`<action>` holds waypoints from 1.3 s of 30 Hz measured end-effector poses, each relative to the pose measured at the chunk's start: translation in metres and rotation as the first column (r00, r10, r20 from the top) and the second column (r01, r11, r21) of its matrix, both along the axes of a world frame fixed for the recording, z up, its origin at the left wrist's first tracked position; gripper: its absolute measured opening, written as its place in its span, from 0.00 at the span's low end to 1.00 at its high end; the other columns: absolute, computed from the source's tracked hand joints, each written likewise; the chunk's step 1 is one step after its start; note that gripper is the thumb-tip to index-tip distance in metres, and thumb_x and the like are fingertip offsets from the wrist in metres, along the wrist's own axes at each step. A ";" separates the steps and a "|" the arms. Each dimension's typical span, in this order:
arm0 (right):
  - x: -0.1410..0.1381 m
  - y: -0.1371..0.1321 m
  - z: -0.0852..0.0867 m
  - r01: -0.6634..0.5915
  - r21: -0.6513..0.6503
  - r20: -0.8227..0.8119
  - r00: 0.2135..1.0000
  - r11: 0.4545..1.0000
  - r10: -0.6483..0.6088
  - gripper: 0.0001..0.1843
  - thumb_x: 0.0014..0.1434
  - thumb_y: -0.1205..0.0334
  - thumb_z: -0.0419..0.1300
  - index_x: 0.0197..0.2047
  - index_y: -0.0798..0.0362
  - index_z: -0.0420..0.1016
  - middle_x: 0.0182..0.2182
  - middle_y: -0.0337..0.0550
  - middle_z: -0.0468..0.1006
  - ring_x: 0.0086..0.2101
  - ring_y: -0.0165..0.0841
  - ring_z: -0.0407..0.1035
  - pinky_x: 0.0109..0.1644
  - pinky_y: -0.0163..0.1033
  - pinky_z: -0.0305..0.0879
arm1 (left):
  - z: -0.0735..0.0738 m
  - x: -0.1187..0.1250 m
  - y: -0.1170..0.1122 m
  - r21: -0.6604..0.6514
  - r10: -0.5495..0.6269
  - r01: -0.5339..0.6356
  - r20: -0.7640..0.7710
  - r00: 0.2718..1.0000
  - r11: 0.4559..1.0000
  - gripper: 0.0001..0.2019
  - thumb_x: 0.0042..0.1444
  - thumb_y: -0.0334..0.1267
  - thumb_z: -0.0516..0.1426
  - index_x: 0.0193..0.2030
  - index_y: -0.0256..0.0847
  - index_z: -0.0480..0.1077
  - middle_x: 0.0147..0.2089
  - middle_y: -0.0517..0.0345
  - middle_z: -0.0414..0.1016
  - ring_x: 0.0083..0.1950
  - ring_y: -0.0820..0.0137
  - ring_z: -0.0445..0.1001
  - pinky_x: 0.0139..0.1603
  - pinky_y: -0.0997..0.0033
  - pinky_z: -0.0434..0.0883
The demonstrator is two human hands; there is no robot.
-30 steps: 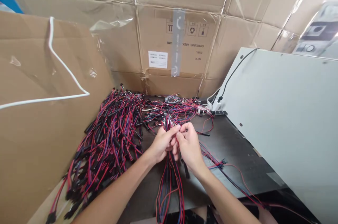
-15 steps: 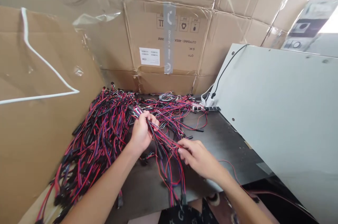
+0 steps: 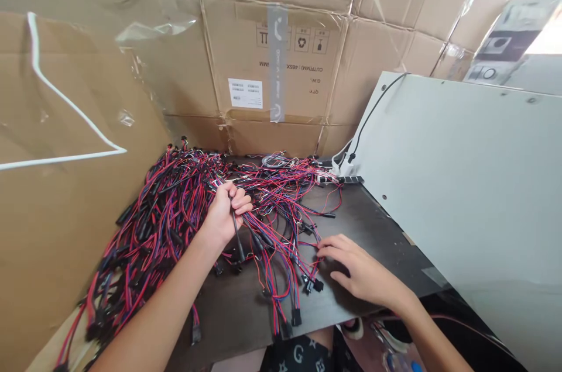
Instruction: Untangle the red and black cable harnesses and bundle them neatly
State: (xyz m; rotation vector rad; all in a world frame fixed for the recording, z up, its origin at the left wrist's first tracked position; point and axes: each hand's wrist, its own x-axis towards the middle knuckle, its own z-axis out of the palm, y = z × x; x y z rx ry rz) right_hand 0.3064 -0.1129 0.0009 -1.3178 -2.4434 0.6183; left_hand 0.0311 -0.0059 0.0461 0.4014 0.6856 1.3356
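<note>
My left hand (image 3: 227, 209) is closed around a bundle of thin red, blue and black cable leads (image 3: 274, 238), some with black sleeves. The bundle spreads from my fist toward the front right, and black connectors (image 3: 311, 285) show at some ends. My right hand (image 3: 357, 269) lies low over the dark table, fingers apart, fingertips at the edge of the spread wires; whether they touch a wire I cannot tell. Beside my left forearm a big heap of similar cables (image 3: 175, 214) covers the table's left side.
Behind the table (image 3: 373, 231) stand plastic-wrapped cardboard boxes (image 3: 302, 85). Another cardboard sheet (image 3: 65, 103) walls the left, and a white panel (image 3: 465, 167) leans on the right. White plugs (image 3: 345, 167) and a black cord are at the back right.
My right hand has moved right and its fingers have come off the red wires they pinched. My left hand, still gripping the bundle, has shifted slightly left.
</note>
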 end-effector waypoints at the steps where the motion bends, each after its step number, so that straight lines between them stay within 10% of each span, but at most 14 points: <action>1: 0.000 -0.001 -0.003 -0.010 0.009 -0.005 1.000 1.000 0.010 0.21 0.54 0.76 0.55 0.50 0.50 0.69 0.53 0.45 0.69 0.52 0.38 0.62 0.58 0.47 0.60 | 0.000 0.000 0.000 0.002 -0.002 0.002 -0.002 1.000 1.000 0.15 0.54 0.29 0.50 0.19 0.40 0.50 0.15 0.71 0.45 0.12 0.81 0.49 0.12 0.82 0.46; 10: -0.013 0.003 -0.022 -0.018 0.165 -0.207 0.977 0.986 0.053 0.10 0.65 0.68 0.51 0.37 0.51 0.74 0.40 0.44 0.74 0.40 0.33 0.67 0.44 0.39 0.65 | -0.001 0.006 -0.001 -0.005 -0.025 0.025 -0.010 1.000 1.000 0.16 0.56 0.29 0.49 0.19 0.39 0.51 0.14 0.70 0.44 0.11 0.82 0.48 0.11 0.81 0.43; 18: -0.012 0.010 -0.005 0.251 -0.031 -0.676 0.708 0.968 -0.205 0.11 0.66 0.59 0.51 0.35 0.54 0.69 0.28 0.42 0.75 0.26 0.29 0.68 0.30 0.33 0.65 | -0.002 0.007 -0.004 0.070 -0.106 0.110 -0.060 0.993 0.992 0.15 0.55 0.28 0.49 0.18 0.38 0.53 0.13 0.68 0.47 0.12 0.81 0.50 0.12 0.83 0.45; 27: -0.019 0.020 -0.010 0.046 0.285 -0.456 0.885 0.957 0.093 0.10 0.65 0.65 0.52 0.35 0.54 0.74 0.28 0.44 0.75 0.29 0.30 0.68 0.34 0.35 0.66 | -0.003 0.022 -0.015 0.013 -0.237 0.239 -0.060 0.970 0.971 0.16 0.57 0.30 0.48 0.18 0.38 0.55 0.13 0.68 0.48 0.11 0.82 0.45 0.10 0.84 0.42; 39: -0.008 0.030 -0.002 -0.003 -0.271 -0.854 0.462 0.963 -0.239 0.12 0.53 0.55 0.66 0.29 0.57 0.76 0.25 0.43 0.73 0.23 0.27 0.67 0.24 0.32 0.65 | -0.010 0.030 -0.021 -0.090 -0.381 0.377 -0.033 0.924 0.922 0.19 0.63 0.35 0.46 0.20 0.38 0.56 0.13 0.69 0.47 0.11 0.83 0.41 0.08 0.86 0.44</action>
